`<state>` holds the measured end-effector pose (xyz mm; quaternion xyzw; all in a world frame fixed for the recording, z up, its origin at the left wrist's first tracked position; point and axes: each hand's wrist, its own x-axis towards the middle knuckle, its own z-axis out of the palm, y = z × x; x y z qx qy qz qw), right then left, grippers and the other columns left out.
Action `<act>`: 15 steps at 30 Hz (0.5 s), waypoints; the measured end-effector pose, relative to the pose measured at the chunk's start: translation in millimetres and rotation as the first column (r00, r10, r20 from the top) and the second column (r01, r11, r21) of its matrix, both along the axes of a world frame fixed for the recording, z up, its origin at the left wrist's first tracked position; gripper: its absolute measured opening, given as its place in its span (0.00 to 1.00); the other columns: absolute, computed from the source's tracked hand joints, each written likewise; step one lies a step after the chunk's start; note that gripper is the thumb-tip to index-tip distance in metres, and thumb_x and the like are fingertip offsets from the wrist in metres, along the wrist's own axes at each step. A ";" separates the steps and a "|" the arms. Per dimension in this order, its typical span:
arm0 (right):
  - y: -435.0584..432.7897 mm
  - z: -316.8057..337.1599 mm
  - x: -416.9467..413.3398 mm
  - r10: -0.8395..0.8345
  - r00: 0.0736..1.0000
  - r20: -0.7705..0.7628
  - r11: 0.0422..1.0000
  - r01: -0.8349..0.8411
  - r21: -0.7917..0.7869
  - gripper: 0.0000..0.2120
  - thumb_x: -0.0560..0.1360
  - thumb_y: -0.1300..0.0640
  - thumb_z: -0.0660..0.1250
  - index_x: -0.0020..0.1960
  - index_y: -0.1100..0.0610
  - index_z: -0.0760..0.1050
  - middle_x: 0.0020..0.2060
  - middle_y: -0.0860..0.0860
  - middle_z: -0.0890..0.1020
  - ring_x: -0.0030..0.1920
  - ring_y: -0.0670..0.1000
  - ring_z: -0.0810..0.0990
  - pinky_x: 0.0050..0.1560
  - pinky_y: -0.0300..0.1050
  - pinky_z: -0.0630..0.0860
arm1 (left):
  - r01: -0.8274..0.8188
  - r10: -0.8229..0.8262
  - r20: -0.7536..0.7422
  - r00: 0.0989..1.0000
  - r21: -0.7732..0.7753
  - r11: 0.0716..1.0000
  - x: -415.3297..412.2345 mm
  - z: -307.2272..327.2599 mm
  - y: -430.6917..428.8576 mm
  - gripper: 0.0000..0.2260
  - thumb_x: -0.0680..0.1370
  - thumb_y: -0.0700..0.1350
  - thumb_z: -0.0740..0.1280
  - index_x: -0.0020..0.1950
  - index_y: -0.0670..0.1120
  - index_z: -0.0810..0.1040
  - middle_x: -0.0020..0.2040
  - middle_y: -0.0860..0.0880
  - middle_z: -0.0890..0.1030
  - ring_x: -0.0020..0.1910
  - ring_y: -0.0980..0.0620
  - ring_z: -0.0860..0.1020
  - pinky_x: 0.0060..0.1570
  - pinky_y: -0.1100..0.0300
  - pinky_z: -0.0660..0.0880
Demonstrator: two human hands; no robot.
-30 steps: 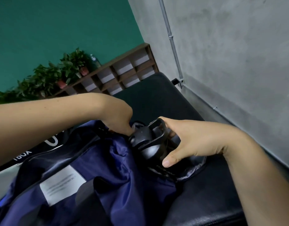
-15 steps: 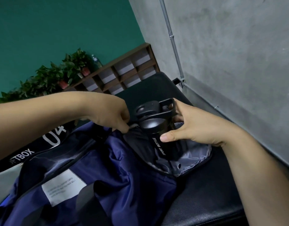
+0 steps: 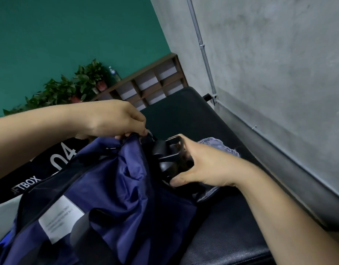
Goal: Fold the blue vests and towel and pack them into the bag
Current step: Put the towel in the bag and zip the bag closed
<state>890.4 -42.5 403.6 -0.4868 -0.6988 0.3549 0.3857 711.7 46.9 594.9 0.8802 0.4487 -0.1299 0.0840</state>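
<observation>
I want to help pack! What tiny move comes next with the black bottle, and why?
Probably push the black bottle deeper into the bag: the right hand grips it, its top sticks out, and the left hand pinches the opening's edge.

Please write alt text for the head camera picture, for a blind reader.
A person's right hand grips a black bottle at the end of a dark blue bag, while the left hand pinches the bag's edge. The bag lies on a black bench beside a grey wall.
</observation>
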 end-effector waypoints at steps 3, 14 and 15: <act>8.9 -6.4 -16.2 0.019 0.999 -0.050 1.000 -0.019 0.012 0.31 0.72 0.50 0.82 0.67 0.39 0.69 0.58 0.39 0.82 0.60 0.41 0.80 0.64 0.47 0.77 | 0.055 -0.053 -0.038 0.998 0.078 0.995 3.1 -4.0 -3.8 0.18 0.81 0.52 0.71 0.33 0.47 0.74 0.29 0.54 0.72 0.29 0.56 0.68 0.38 0.55 0.67; 11.3 -18.8 -1.0 0.152 0.940 -0.304 0.965 -0.208 -0.159 0.19 0.85 0.53 0.68 0.74 0.41 0.74 0.66 0.40 0.83 0.67 0.43 0.81 0.70 0.51 0.78 | 0.100 -0.088 -0.105 0.991 0.117 0.988 15.1 -16.3 -5.3 0.19 0.81 0.53 0.70 0.34 0.46 0.73 0.30 0.52 0.73 0.30 0.56 0.69 0.38 0.55 0.69; 13.1 -20.3 -4.0 0.136 0.941 -0.309 0.964 -0.198 -0.176 0.18 0.85 0.52 0.68 0.73 0.40 0.75 0.65 0.40 0.83 0.66 0.43 0.81 0.68 0.53 0.80 | 0.099 -0.089 -0.094 0.992 0.110 0.989 16.5 -18.4 -5.1 0.18 0.81 0.52 0.70 0.34 0.45 0.73 0.30 0.52 0.73 0.30 0.56 0.69 0.39 0.55 0.69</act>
